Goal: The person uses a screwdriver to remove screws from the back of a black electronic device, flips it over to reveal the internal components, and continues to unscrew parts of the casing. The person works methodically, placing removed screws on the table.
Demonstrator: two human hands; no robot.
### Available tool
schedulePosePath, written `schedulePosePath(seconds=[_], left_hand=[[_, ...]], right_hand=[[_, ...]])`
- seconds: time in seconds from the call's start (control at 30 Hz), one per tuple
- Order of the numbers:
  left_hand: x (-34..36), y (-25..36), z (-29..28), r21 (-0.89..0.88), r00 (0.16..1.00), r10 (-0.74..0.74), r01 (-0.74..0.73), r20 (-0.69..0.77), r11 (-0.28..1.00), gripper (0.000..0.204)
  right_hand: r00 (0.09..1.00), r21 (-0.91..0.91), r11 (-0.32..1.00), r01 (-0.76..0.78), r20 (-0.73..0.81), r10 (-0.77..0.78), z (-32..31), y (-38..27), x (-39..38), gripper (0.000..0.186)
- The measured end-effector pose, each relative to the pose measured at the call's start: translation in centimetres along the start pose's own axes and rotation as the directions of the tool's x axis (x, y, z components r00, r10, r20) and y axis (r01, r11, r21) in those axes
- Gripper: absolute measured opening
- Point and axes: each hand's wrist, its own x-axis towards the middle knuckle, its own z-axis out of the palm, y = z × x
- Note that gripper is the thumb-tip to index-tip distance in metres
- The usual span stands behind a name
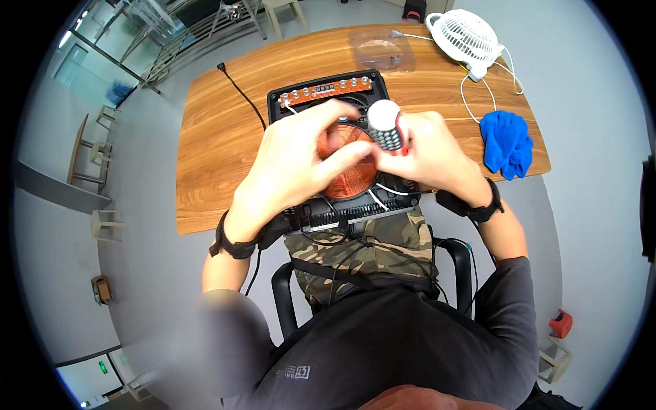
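An opened induction cooker (pixel 378 83) with a black housing lies at the table's near edge. Its round copper coil (pixel 352 179) sits in the middle, partly under my hands. My right hand (pixel 437 147) is wrapped round a thick handle-like cylinder (pixel 387 127) with a white round end, a black dotted band and red edges; its lower end is hidden. Over the coil's left side, my left hand (pixel 290 154) is curved, with thumb and forefinger apart and nothing visible between them. Motion blurs its fingertips. An orange circuit board (pixel 311 94) runs along the cooker's far side.
A white fan (pixel 466 35) with a trailing cable stands at the far right of the wooden table (pixel 215 150). Nearer lies a blue cloth (pixel 506 143). A clear plastic piece (pixel 381 51) rests at the back. The black power cord (pixel 239 89) crosses the left side.
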Motion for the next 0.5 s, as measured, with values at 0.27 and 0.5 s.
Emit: schedulePosePath(seconds=[0.27,0.5], left_hand=[[-7.7,-7.5,2.6,0.328,0.898,-0.384,0.304,0.216,0.895,0.035],[-9.1,-8.1,3.3,0.337,0.886,-0.428,0.354,0.177,0.872,0.033]], right_hand=[[0.941,-0.249,0.933,-0.261,0.149,0.303,0.2,2.7,-1.5,0.023],[0.876,-0.283,0.896,-0.341,0.251,0.413,1.4,4.9,-2.5,0.027]])
